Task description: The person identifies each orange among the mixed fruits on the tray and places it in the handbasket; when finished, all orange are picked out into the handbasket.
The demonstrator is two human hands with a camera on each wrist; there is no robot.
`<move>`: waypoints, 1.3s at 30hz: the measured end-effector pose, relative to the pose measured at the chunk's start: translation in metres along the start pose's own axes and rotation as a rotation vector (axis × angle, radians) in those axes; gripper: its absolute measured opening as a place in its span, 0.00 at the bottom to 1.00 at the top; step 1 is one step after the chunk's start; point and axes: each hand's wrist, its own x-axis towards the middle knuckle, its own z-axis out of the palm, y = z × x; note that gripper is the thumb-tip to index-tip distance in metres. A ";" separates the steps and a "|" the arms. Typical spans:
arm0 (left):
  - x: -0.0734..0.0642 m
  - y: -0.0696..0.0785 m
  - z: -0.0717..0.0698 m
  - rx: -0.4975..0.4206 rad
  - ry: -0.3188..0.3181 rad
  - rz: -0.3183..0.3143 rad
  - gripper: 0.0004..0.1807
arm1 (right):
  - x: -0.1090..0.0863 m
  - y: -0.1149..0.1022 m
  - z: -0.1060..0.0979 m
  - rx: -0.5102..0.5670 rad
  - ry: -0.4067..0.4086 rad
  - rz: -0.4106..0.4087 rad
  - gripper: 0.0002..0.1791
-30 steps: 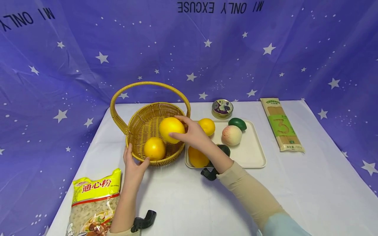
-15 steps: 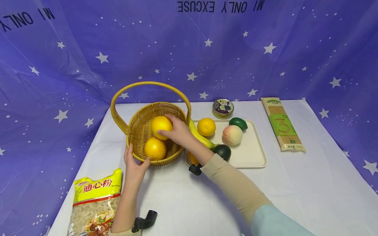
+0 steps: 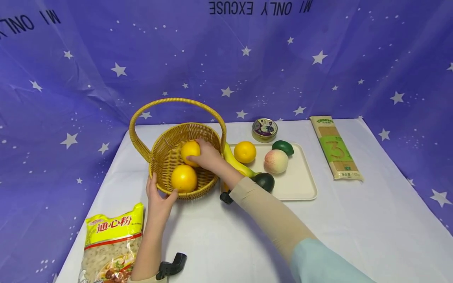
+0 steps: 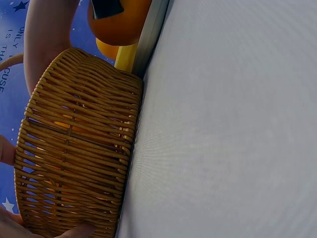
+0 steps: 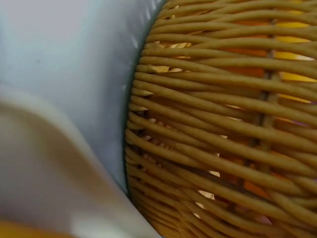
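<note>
A wicker basket [image 3: 165, 146] with a tall handle stands on the left half of the table. My left hand [image 3: 161, 202] holds its near-left rim, with the thumb at the front and the fingers along the left side; in the left wrist view the fingers [image 4: 7, 151] touch the woven wall [image 4: 79, 144]. Inside the basket, my right hand [image 3: 209, 156] grips an orange [image 3: 190, 152] from the right, covering part of it. A second orange [image 3: 184, 179] lies nearer me in the basket. In the right wrist view the weave [image 5: 223, 109] hides the hand.
Right of the basket, a cream tray [image 3: 299, 184] bears a banana [image 3: 231, 158], an orange [image 3: 245, 152], a peach [image 3: 276, 161], a green fruit [image 3: 283, 147] and a dark green fruit [image 3: 264, 181]. Around it are a round tin [image 3: 264, 129], noodles [image 3: 336, 151] and a macaroni bag [image 3: 113, 243].
My right hand has moved left and down into the basket with the orange, which now sits low behind the other one. My left hand has kept its hold on the rim.
</note>
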 end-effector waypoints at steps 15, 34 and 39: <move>0.001 -0.003 0.000 0.004 0.004 0.005 0.50 | 0.004 0.001 0.005 -0.008 -0.018 0.036 0.43; 0.001 -0.003 0.001 -0.011 0.006 0.005 0.50 | -0.010 -0.006 -0.013 -0.049 -0.005 -0.030 0.41; 0.000 -0.003 0.001 -0.021 0.007 0.008 0.50 | -0.022 -0.010 -0.029 -0.017 -0.001 -0.069 0.42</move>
